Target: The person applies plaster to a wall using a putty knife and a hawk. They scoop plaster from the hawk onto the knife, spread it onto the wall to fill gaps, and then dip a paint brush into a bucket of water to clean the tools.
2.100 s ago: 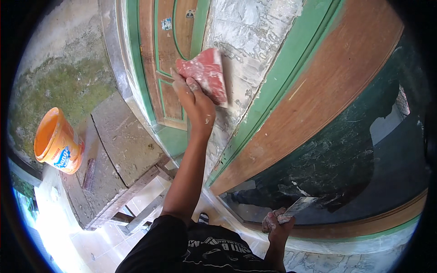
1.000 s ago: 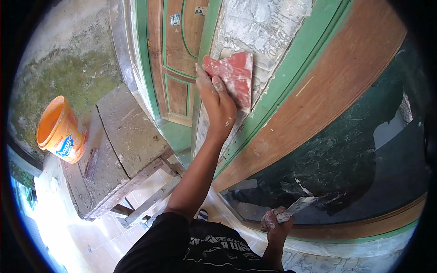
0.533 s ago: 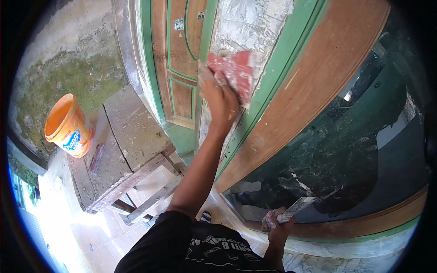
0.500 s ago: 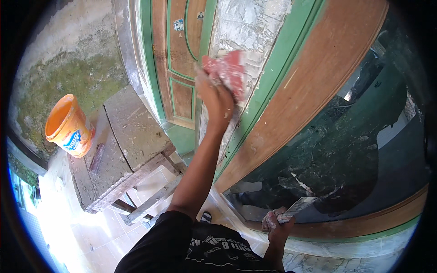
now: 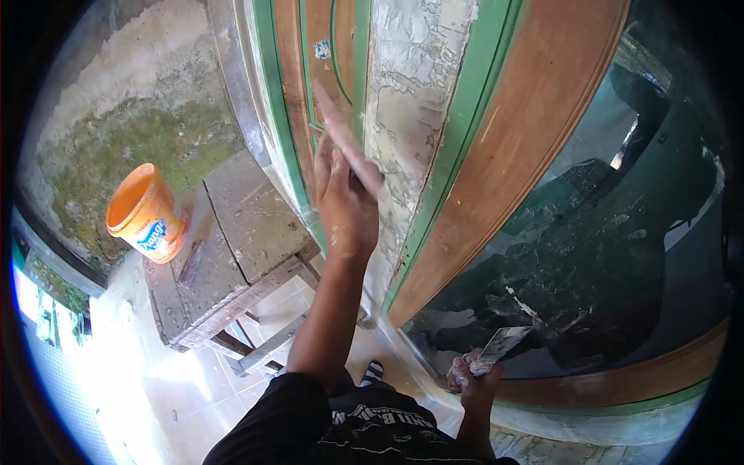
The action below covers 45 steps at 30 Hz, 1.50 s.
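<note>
My left hand (image 5: 345,209) is closed on a red, white-smeared flat scraper (image 5: 349,147), now tilted almost edge-on and blurred, over the left side of the rough, white-patched vertical strip (image 5: 415,62) between green trims. Whether it touches the surface I cannot tell. Behind it is a brown wooden door panel with green edging (image 5: 310,23). My right hand (image 5: 477,378), low on the right and crusted with white material, grips a metal putty knife (image 5: 502,345), its blade in front of the dark glass pane (image 5: 597,263).
An orange bucket (image 5: 143,209) stands on a worn wooden bench (image 5: 256,209) to my left, beside a narrow dirty piece. Behind it is a mossy wall (image 5: 116,101). A curved wooden frame (image 5: 535,108) borders the glass. A sandaled foot (image 5: 373,372) shows on the tiled floor (image 5: 178,387).
The red scraper has turned from face-on to nearly edge-on and shifted left, with my left hand turning too. The view has shifted slightly. My right hand still holds the knife low.
</note>
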{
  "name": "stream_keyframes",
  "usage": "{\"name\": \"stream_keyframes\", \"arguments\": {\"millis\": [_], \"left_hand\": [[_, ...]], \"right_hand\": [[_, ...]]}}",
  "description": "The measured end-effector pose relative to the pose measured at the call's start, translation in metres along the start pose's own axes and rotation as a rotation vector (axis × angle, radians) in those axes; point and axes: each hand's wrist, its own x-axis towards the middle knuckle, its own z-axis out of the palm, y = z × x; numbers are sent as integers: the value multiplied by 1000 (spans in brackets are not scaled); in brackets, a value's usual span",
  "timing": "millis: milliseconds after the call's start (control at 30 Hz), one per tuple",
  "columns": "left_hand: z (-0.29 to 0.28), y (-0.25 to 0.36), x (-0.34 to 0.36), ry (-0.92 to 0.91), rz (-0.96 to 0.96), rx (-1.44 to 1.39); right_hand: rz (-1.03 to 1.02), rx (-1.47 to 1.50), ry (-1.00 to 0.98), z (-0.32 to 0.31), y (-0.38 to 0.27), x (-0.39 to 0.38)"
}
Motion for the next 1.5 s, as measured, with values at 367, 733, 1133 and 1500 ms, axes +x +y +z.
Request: {"name": "stream_keyframes", "arguments": {"millis": [367, 733, 1133, 1500], "left_hand": [[-65, 57, -44, -534, -660, -770], [-111, 159, -82, -550, -670, -754], [-186, 259, -115, -527, -578, -699], [-237, 310, -135, -503, -546, -658]], "right_hand": [[-143, -571, -634, 77, -22, -33], [-171, -1033, -1097, 162, -55, -110], [-303, -1060, -1239, 209, -49, -189], [-227, -941, -1351, 242, -12, -232]]}}
